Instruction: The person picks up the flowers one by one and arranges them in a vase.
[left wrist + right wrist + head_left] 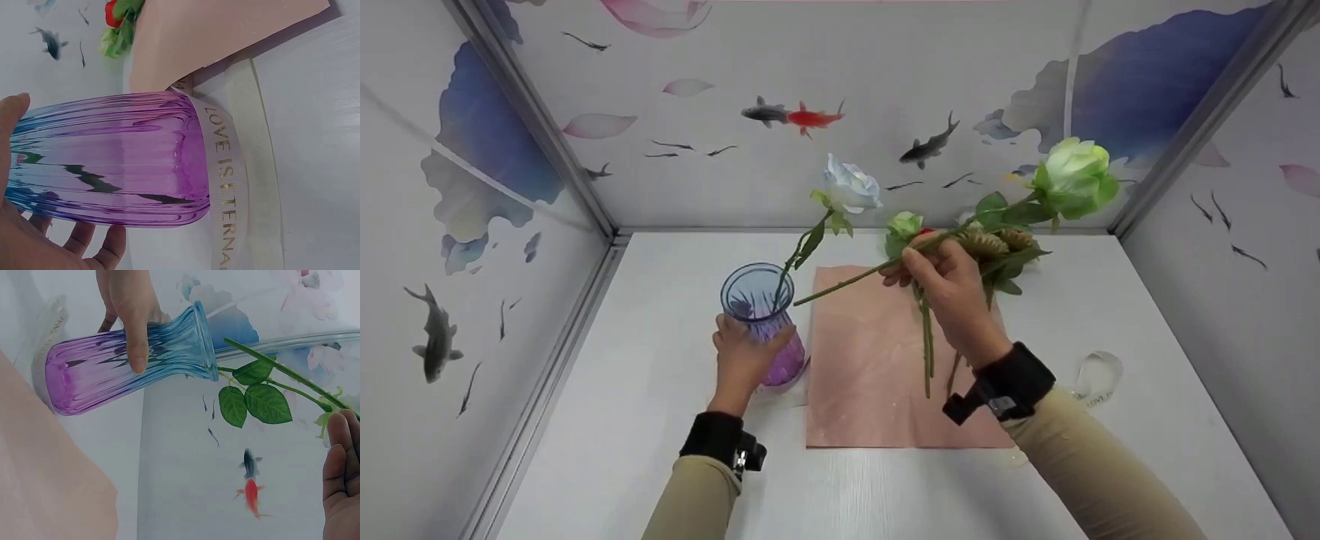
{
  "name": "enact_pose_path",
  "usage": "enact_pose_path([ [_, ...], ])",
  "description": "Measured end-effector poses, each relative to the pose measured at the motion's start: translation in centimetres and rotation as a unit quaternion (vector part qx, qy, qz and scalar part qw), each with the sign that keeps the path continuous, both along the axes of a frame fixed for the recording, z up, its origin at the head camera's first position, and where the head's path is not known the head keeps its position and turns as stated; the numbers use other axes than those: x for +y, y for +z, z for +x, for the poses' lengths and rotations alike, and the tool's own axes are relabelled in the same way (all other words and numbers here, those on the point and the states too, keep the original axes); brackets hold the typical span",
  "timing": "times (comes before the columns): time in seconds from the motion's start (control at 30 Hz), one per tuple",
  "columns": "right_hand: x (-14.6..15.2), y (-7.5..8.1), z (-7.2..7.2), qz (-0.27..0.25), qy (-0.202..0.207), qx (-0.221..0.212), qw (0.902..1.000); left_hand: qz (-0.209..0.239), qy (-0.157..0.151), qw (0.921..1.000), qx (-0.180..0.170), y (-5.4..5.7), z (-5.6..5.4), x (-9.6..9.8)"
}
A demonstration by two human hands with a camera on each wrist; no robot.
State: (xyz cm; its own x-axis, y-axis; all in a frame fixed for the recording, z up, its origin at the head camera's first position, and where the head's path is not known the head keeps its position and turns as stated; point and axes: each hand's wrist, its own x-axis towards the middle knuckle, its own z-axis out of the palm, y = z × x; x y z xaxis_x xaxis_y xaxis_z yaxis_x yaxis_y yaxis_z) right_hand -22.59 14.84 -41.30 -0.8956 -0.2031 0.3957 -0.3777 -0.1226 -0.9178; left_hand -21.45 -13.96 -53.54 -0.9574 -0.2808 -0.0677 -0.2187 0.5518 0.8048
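A ribbed glass vase, blue at the rim and purple at the base, stands left of the middle. My left hand grips it below the rim, fingers and thumb around its sides. One pale blue rose leans out of the vase to the right. My right hand pinches the stem of a green-white rose, which lies slanted with its bloom to the upper right. The stem's lower end is close beside the vase's mouth. In the right wrist view, the right fingers show at the edge.
Pink wrapping paper lies mid-table, with several other flowers and their stems on it behind the right hand. A pale ribbon with gold lettering runs by the vase's base. Another ribbon loop lies at right. Printed panels enclose the table.
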Motion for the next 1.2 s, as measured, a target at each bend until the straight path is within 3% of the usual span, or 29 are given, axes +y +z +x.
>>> enact_pose_path([
  [0.17,-1.0,0.0,0.0,0.001,0.006,-0.005,1.0,-0.004,0.002,1.0,0.006,-0.1,0.1,0.1],
  [0.4,-2.9,0.5,0.0,0.047,0.004,0.016,0.9988,-0.003,0.005,1.0,-0.001,-0.1,0.0,0.1],
  [0.97,-5.9,0.0,0.2,0.125,0.05,-0.036,0.9903,0.01,0.006,0.9999,-0.009,0.1,-0.2,0.1],
  [1.2,-6.7,-0.4,0.0,0.15,0.067,-0.017,0.9863,0.008,0.008,0.9999,-0.003,-0.1,-0.2,0.1],
])
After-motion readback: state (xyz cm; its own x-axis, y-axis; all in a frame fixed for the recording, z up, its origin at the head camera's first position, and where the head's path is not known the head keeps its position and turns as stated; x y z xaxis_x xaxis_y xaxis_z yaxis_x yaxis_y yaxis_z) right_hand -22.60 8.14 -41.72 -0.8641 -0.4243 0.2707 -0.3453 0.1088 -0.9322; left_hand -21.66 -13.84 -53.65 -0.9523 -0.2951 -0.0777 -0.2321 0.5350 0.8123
